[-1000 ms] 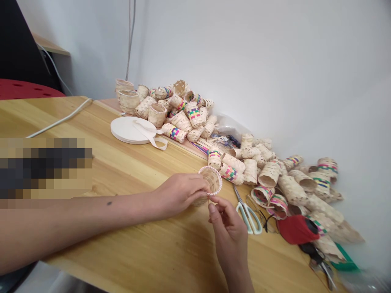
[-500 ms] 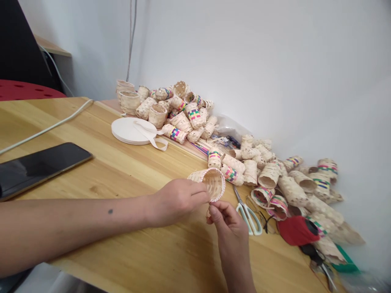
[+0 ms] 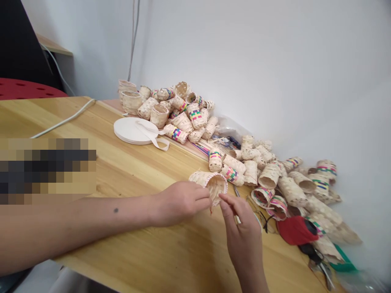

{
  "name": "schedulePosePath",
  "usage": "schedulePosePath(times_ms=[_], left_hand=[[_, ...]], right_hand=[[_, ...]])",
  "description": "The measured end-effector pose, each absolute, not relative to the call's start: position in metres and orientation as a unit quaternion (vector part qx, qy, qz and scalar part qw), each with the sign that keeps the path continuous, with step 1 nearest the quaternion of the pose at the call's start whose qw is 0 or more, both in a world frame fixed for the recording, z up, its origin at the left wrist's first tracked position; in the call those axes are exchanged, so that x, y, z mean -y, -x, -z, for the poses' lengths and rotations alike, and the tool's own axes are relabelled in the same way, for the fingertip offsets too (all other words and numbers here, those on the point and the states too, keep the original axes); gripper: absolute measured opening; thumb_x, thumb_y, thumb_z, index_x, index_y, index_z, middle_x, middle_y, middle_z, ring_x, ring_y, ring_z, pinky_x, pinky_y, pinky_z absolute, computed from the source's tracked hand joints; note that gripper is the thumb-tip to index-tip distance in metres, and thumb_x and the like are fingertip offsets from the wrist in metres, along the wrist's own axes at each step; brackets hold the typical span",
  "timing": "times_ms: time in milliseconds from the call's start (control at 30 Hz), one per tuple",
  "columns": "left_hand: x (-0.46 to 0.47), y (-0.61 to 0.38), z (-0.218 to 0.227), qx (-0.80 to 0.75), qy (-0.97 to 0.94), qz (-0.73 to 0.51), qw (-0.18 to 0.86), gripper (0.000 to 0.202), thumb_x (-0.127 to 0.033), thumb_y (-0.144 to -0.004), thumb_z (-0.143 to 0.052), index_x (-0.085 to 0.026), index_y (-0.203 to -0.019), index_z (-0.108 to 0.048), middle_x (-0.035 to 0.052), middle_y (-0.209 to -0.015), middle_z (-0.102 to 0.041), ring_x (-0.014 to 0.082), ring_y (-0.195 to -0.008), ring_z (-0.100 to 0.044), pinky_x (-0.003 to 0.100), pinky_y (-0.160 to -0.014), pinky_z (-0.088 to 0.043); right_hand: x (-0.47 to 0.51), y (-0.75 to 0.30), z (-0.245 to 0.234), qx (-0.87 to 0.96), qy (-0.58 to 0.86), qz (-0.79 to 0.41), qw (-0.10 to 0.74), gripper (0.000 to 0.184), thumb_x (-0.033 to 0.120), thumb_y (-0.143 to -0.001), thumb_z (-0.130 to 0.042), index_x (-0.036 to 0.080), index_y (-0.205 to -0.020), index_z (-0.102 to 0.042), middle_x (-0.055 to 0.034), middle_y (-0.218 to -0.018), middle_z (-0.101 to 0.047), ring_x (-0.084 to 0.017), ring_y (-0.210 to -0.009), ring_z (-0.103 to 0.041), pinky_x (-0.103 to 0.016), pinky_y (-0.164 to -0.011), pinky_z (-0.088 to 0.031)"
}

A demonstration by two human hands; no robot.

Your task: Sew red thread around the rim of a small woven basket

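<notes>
My left hand (image 3: 185,202) is closed on the lower left side of a small woven bamboo basket (image 3: 200,178), which lies on its side with its mouth facing me. Red-and-white stitching runs round the rim, and a short tuft of red thread (image 3: 211,210) hangs below it. The thumb and forefinger of my right hand (image 3: 242,219) are pinched together at the lower right of the rim. What they grip, if anything, is too small to make out. Behind that hand, scissors (image 3: 237,191) with pale handles are mostly hidden.
Many woven baskets (image 3: 195,116), some with coloured bands, are heaped along the wall. A white ribbon roll (image 3: 132,131) lies on the wooden table (image 3: 146,240). At the right are a red piece (image 3: 296,230) and more scissors (image 3: 326,274). A white cable (image 3: 65,119) crosses the left; a pixelated patch covers something.
My right hand has moved up and right, from below the rim to its lower right edge, now covering much of the scissors. My left hand still holds the basket, which has turned slightly.
</notes>
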State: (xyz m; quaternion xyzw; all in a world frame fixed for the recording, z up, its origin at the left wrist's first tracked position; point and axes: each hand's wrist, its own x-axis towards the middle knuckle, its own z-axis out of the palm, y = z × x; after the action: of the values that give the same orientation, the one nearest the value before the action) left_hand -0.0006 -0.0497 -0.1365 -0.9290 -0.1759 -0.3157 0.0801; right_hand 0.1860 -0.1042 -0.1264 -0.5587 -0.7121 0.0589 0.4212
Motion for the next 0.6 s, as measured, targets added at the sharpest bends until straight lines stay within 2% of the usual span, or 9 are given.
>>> schedulePosePath(times_ms=[167,367,433,600], left_hand=[[0.052,0.000,0.134,0.165,0.927,0.321,0.096,0.028,-0.019,-0.097,-0.034,-0.015,-0.087,-0.060,0.0028,-0.079,-0.062,0.0153,-0.069,-0.053,0.027,-0.062,-0.037],[0.050,0.001,0.134,0.171,0.936,0.297,0.082,0.025,-0.021,-0.097,-0.035,-0.016,-0.102,-0.059,0.0028,-0.083,-0.063,0.0153,-0.069,-0.054,0.026,-0.061,-0.036],[0.049,0.001,0.134,0.168,0.939,0.296,0.057,0.025,-0.023,-0.098,-0.035,-0.017,-0.102,-0.059,0.0015,-0.083,-0.063,0.0141,-0.068,-0.054,0.025,-0.061,-0.035],[0.045,0.003,0.135,0.184,0.924,0.335,0.015,0.020,-0.023,-0.096,-0.040,-0.021,-0.100,-0.059,-0.0013,-0.088,-0.063,0.0125,-0.074,-0.055,0.024,-0.062,-0.034]], right_hand=[[0.105,-0.179,0.114,0.767,0.534,-0.056,0.352,0.018,0.031,-0.091,-0.050,0.021,-0.086,-0.064,-0.0042,-0.084,-0.064,-0.019,-0.078,-0.057,-0.030,-0.067,-0.043],[0.105,-0.171,0.108,0.698,0.593,-0.054,0.397,0.027,0.036,-0.095,-0.039,0.021,-0.082,-0.057,-0.0019,-0.077,-0.066,-0.017,-0.066,-0.059,-0.027,-0.060,-0.042],[0.103,-0.172,0.108,0.680,0.598,-0.076,0.418,0.029,0.040,-0.096,-0.037,0.021,-0.084,-0.055,-0.0022,-0.077,-0.066,-0.016,-0.064,-0.059,-0.027,-0.058,-0.044],[0.107,-0.168,0.106,0.683,0.574,-0.128,0.432,0.019,0.038,-0.092,-0.047,0.020,-0.095,-0.055,-0.0033,-0.078,-0.067,-0.018,-0.067,-0.062,-0.029,-0.058,-0.049]])
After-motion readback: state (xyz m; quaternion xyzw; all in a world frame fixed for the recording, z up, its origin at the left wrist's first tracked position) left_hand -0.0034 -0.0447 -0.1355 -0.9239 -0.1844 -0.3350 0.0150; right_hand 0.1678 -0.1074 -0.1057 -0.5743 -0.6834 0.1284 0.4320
